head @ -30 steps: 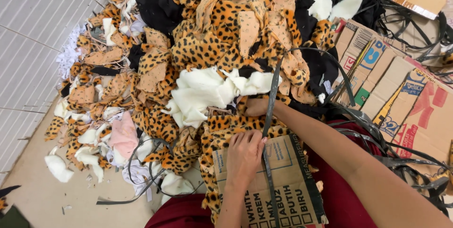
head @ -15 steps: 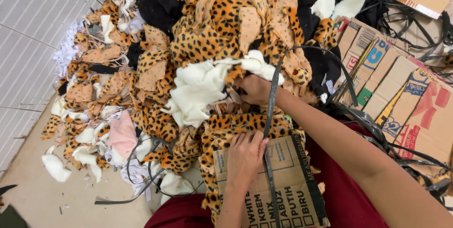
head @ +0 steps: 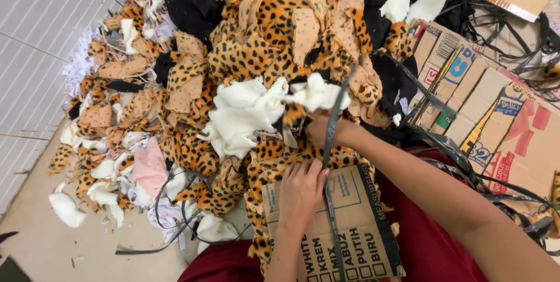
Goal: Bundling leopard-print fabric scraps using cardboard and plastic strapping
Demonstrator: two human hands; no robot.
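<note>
Hands are working at lower centre: the left hand is pressing flat on stiff cardboard, the right hand is gripping fluffy white fabric beside spotted scraps.

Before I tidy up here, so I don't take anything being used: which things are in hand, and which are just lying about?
In hand:
left hand pressing the cardboard piece
right hand at the white fabric scrap, beside the dark strap
leopard-print fabric under the cardboard

Lying about:
flattened printed cartons
pink scrap
black fabric
</note>
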